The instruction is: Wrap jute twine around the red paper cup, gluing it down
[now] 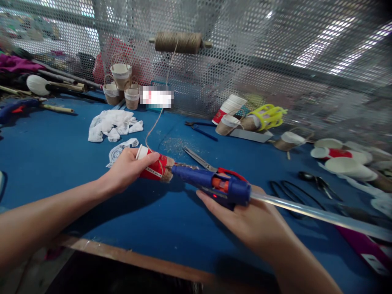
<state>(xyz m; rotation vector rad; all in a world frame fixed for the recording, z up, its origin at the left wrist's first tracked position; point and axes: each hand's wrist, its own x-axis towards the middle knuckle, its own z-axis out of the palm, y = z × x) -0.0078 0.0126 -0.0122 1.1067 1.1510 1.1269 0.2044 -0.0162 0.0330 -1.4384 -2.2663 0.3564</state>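
My left hand is wrapped round a red paper cup that lies tilted on its side, its white rim toward the left. Twine is wound about the cup's base end, and a loose strand of twine runs from it up to a spool. In my right hand is a blue glue gun with a long clear glue stick out of its back. The nozzle is at the twine-wrapped end of the cup; whether it touches cannot be told.
Scissors lie open just behind the glue gun. White lace pieces are heaped at the left, near small twine-wrapped cups with handles. Pliers, stacked paper cups and a black cable are further right. A perforated metal screen stands behind.
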